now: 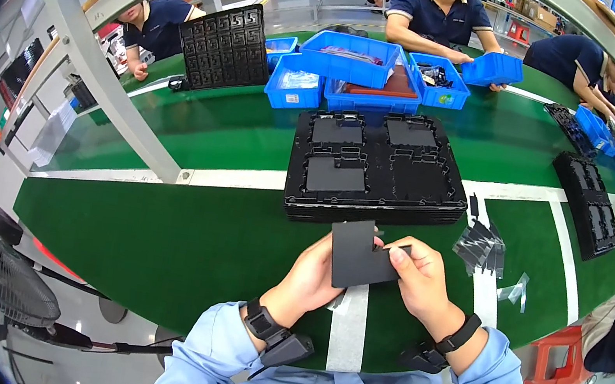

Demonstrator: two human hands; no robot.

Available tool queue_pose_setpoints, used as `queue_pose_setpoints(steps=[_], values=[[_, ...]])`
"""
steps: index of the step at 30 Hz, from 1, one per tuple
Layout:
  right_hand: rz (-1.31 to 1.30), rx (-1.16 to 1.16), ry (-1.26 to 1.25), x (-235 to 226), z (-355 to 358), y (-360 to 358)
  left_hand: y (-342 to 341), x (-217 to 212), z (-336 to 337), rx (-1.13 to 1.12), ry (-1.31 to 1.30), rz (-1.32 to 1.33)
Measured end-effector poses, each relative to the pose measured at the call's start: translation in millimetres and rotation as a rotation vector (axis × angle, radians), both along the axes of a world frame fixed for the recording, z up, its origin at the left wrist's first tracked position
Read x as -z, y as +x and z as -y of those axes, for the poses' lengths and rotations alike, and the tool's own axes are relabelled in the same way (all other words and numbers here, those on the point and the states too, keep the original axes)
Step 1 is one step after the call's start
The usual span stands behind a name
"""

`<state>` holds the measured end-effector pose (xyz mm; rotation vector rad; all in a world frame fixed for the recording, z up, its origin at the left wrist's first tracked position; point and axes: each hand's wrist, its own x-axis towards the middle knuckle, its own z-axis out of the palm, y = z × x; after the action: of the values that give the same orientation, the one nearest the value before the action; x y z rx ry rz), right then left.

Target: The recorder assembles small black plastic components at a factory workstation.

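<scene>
The right hand (422, 280) pinches the black panel (355, 260) by its right side, over the green surface (150, 248); let the left hand (313, 273) support evenly beneath (its grip, mostly hidden, I cannot tell).

The plate (357, 263) between your left hand (310, 275) and right hand (421, 279) is plain black; your sleeves (214, 340), light blue. Beyond your hands, the tray (372, 206) is black, the bins (340, 69) blue; beneath, the green tabletop (160, 234) has white stripes (348, 331).
</scene>
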<state>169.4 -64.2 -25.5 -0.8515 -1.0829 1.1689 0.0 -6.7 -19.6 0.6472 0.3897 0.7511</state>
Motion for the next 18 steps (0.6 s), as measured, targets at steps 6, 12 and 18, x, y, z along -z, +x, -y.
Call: queue_pose_setpoints(steps=[6, 12, 18], values=[[0.117, 0.198, 0.034, -5.8, -0.3, 8.2, -8.4, -7.7, 0.1, -0.664, 0.858, -0.423], [0.148, 0.170, 0.016, -4.3, -0.3, 3.8, -5.2, -5.4, -2.6, -0.729, 1.052, -0.595], [0.169, 0.162, 0.026, -2.8, -1.4, 5.2, -10.1, -9.3, -0.9, -0.354, 0.544, -0.309]])
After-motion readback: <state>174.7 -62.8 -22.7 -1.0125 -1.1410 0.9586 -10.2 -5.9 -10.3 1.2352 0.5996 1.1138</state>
